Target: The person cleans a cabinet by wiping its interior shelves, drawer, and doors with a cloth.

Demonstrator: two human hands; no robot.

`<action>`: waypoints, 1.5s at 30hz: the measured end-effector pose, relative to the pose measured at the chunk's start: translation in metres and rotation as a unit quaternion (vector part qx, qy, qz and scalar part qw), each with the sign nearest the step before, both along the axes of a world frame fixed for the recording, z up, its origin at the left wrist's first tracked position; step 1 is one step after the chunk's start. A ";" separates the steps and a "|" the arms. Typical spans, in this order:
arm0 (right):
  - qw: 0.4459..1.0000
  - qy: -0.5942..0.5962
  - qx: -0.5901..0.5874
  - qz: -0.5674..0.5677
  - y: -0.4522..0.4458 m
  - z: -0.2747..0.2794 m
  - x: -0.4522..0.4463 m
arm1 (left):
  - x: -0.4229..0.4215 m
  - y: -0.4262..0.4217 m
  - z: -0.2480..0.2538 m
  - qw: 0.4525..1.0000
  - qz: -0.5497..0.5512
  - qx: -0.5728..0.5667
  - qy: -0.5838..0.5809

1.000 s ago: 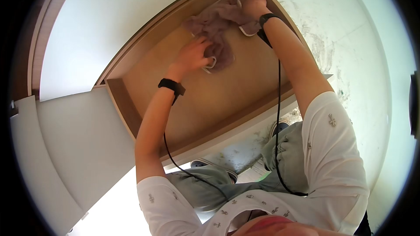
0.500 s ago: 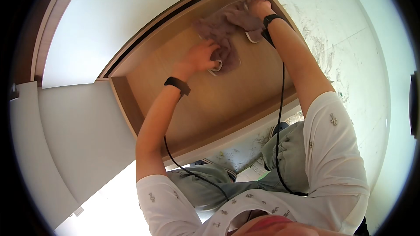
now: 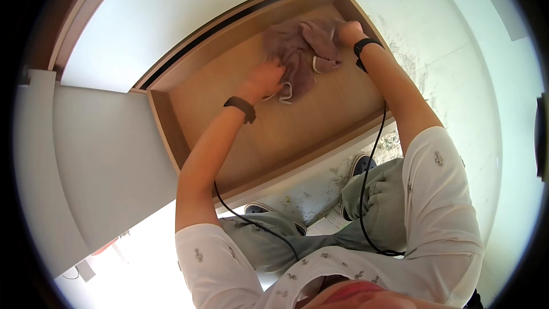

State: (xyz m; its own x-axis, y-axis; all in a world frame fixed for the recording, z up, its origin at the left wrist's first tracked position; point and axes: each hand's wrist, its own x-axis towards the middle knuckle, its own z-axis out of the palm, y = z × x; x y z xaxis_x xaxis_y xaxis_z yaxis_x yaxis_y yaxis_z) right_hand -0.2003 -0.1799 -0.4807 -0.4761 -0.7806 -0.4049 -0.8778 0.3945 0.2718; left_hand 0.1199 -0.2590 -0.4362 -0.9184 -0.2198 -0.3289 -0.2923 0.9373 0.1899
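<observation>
A crumpled mauve cloth (image 3: 298,51) with white edging lies in the far part of an open wooden drawer (image 3: 251,137). What sort of cloth item it is, I cannot make out. My left hand (image 3: 264,80) has its fingers curled in at the cloth's near left side, beside a loop of the white edging. At the cloth's right end, close to the drawer's right wall, my right hand (image 3: 350,33) is closed on the fabric. Its fingertips are hidden behind the hand.
White cabinet panels (image 3: 177,17) rise behind the drawer, and a grey-white panel (image 3: 108,143) stands at its left. Black cables (image 3: 366,194) run from the bands on both wrists. My legs and dark shoes (image 3: 361,166) are just in front of the drawer. Marked pale floor (image 3: 423,63) lies to the right.
The view has shifted, so the drawer sits slightly lower. My right hand has come a little nearer with its end of the cloth; the folds there have bunched differently.
</observation>
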 end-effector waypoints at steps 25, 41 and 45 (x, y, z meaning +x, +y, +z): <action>0.965 0.017 -0.041 0.259 -0.063 0.078 0.121 | 0.127 -0.072 0.049 0.951 0.159 -0.265 0.013; 0.949 0.019 -0.094 0.300 -0.065 0.044 0.104 | 0.050 0.036 0.014 0.998 -0.001 -0.033 -0.044; 0.922 0.035 -0.218 0.318 -0.066 0.046 0.101 | 0.047 0.078 0.012 0.996 -0.050 -0.036 0.068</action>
